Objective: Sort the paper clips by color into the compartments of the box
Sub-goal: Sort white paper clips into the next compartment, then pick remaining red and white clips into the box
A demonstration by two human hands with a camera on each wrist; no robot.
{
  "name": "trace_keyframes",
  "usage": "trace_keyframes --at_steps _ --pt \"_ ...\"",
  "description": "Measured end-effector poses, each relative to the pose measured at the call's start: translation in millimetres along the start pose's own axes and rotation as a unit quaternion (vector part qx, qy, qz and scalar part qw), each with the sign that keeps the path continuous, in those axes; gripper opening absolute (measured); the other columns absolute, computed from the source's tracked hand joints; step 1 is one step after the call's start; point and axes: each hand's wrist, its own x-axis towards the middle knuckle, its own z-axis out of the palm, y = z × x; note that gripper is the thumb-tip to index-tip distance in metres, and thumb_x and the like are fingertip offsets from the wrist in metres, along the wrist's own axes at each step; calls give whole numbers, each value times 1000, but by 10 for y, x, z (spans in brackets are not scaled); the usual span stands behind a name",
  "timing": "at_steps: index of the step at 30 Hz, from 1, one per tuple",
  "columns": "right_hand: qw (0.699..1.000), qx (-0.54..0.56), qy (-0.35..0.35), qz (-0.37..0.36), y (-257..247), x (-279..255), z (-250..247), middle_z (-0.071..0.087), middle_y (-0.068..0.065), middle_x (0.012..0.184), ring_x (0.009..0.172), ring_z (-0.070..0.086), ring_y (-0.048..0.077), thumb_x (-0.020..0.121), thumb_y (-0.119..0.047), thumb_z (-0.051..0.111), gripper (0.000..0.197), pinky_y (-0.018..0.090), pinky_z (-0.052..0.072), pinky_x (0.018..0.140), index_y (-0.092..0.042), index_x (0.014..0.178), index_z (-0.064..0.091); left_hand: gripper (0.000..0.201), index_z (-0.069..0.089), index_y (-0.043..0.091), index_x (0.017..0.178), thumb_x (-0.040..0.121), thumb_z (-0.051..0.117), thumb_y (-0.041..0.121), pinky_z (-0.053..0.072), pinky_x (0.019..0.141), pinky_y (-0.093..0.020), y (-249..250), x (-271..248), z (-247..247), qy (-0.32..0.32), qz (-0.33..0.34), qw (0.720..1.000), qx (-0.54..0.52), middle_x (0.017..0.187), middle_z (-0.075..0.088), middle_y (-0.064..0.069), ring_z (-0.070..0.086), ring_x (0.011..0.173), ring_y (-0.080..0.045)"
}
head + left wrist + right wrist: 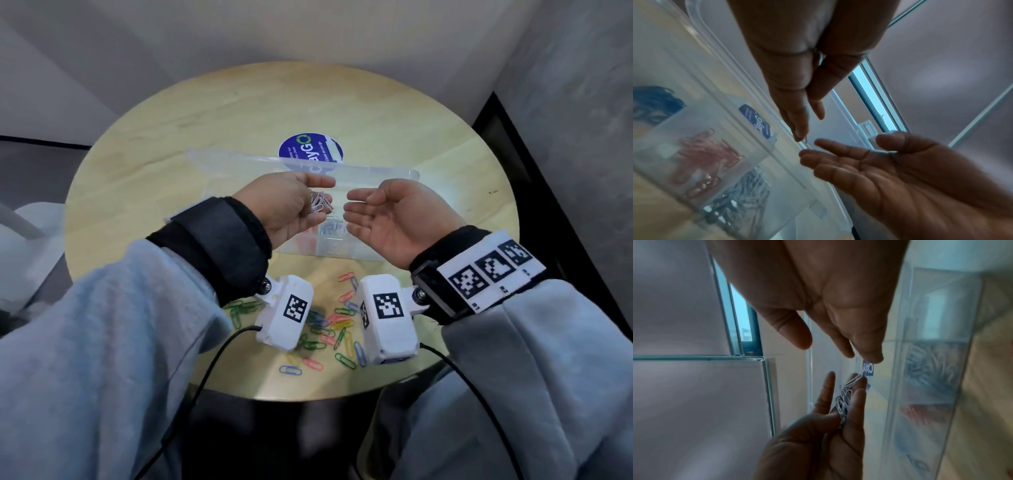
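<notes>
My left hand (322, 195) hovers over the clear compartment box (342, 255), its fingers and thumb holding a bunch of white paper clips (318, 202). The right wrist view shows this same white bunch (844, 400) lying between thumb and fingers. My right hand (349, 205) faces it a few centimetres away, palm open, fingers relaxed and holding nothing. Through the box wall I see blue clips (653, 100), red clips (705, 154) and white clips (742, 194) in separate compartments. Loose mixed-colour clips (329, 325) lie on the table in front of the box, under my wrists.
The box's clear lid (239, 162) stands open at the back. The round wooden table (205, 120) carries a blue round sticker (310, 150) behind the box. Green clips (239, 308) lie at the front left. Grey walls surround the table closely.
</notes>
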Motion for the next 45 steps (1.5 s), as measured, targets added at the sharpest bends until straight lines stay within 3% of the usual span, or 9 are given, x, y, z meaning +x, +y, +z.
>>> trace_keyframes --at_steps 2,7,12,16,20,24,34,41,45 --pt "998 -64 7 -7 -15 -38 -63 58 14 100 100 59 24 89 -1 30 28 27 50 86 -3 96 58 50 58 12 98 85 22 -20 51 76 -20 -3 39 79 2 7 1000 25 102 51 -11 55 88 -16" --pt "978 -200 44 -38 -36 -168 -229 55 8 71 55 55 16 90 -1 37 25 20 50 48 -8 78 57 39 61 20 95 85 36 -8 46 86 -27 -24 108 239 6 36 991 125 97 49 -8 49 91 -17" --pt "923 -382 24 -40 41 -228 -374 55 6 69 55 53 18 90 -5 47 19 24 45 47 -10 74 56 34 61 32 91 67 47 12 42 88 -32 -64 6 258 6 72 967 243 93 56 1 52 102 -17" --pt "771 -637 -2 -27 168 -243 -393 61 -2 77 69 57 14 88 -19 56 11 31 52 69 -14 91 64 32 59 24 89 86 43 -4 48 74 -26 -157 -160 146 -10 106 949 297 88 59 0 57 82 -16" --pt "618 -785 -39 -17 303 -238 -272 58 -1 117 104 55 18 86 -29 60 35 29 43 86 -22 120 57 21 60 31 87 84 48 14 44 75 -26 -257 -387 31 -18 66 806 588 79 56 8 55 78 -17" --pt "554 -830 -39 -52 379 -171 -190 47 0 136 126 42 23 87 -22 56 49 37 42 98 -25 135 45 20 62 27 102 86 51 21 39 75 -23 -314 -443 -92 20 19 715 699 89 52 8 51 89 -16" --pt "515 -854 -27 -65 592 4 -110 54 7 120 112 52 27 87 -20 57 27 37 47 91 -16 113 55 33 56 20 119 89 50 10 35 72 -27 -606 -242 -90 -5 61 647 760 120 56 -6 55 108 -24" --pt "531 -846 -37 -30 573 -10 -105 63 8 111 101 60 26 87 -22 57 24 31 47 80 -9 107 63 24 60 13 112 92 56 27 34 72 -27 -590 -172 -48 -25 35 640 767 118 60 -7 56 102 -24" --pt "536 -842 -55 -11 560 -29 -106 66 9 108 98 62 27 86 -19 57 24 30 47 75 -6 104 65 21 63 14 106 88 61 24 34 61 -23 -582 -181 -78 -24 10 677 736 104 61 -4 50 87 -18"
